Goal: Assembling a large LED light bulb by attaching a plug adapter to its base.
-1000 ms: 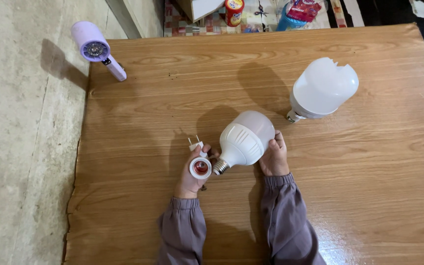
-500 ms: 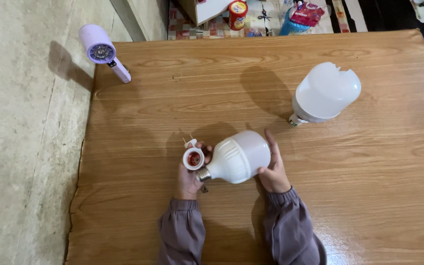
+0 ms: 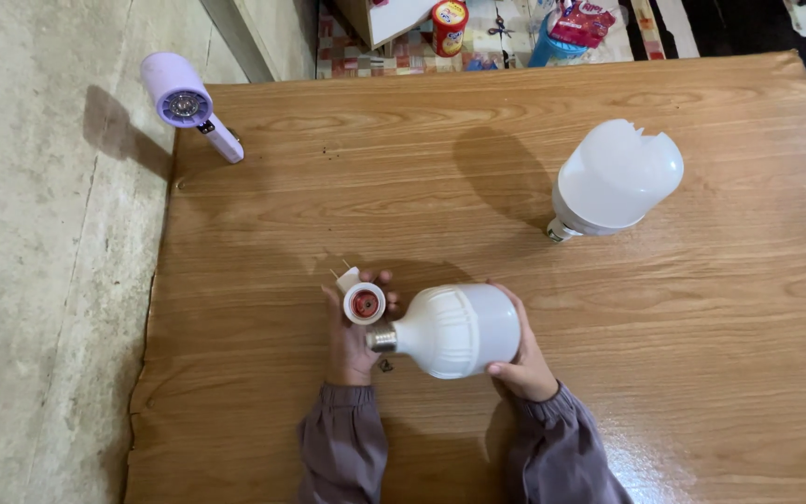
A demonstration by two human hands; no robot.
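My left hand (image 3: 351, 343) grips a small white plug-in lamp socket (image 3: 362, 301); its reddish opening faces up and two metal prongs point away at the upper left. My right hand (image 3: 524, 366) holds a large white bulb (image 3: 457, 330) from behind and below. The bulb lies sideways, and its metal screw base (image 3: 382, 340) points left, just under the socket and against my left fingers. Both hands hover above the wooden table (image 3: 478, 168), near its front.
A second large white bulb with a broken, notched dome (image 3: 616, 178) lies at the table's right rear. A lilac hair dryer (image 3: 188, 105) rests at the far left corner, overhanging the concrete floor (image 3: 39, 280). Cans and packets (image 3: 447, 24) stand beyond the far edge.
The bulb has swung down from pointing lower-left with dome up to lying level, with its base now at the socket. Both hands shifted slightly toward me.
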